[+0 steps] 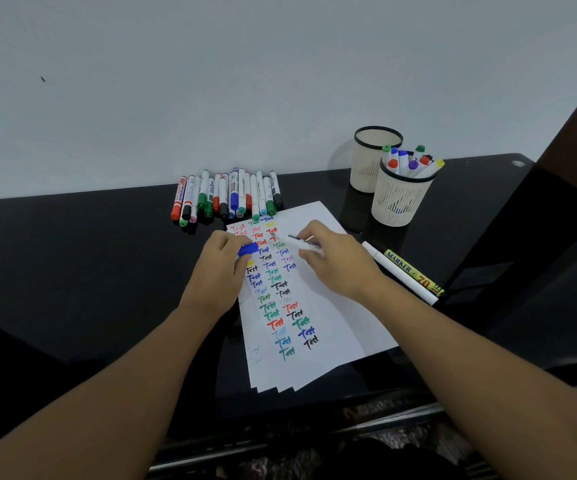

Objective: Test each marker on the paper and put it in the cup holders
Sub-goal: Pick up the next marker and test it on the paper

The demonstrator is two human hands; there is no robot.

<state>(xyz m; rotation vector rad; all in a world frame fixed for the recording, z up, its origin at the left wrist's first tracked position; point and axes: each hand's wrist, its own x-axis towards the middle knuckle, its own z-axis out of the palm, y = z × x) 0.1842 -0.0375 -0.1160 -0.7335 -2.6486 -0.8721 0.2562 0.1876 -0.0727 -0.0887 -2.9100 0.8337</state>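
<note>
White paper (328, 306) lies on the black table, covered with columns of coloured "Test" words. My right hand (335, 261) grips an uncapped white marker (302, 242), its tip pointing left just above the sheet. My left hand (218, 268) holds the marker's blue cap (247, 249) at the paper's left edge. A row of several capped markers (226, 195) lies at the back by the wall. The nearer cup holder (399, 199) holds several markers; the one behind it (372, 157) looks empty.
Two markers lie right of the paper: a white one (401, 273) and a yellow-labelled one (415, 271). A white wall stands behind the table (72, 254). A dark upright panel (571, 168) rises at the right.
</note>
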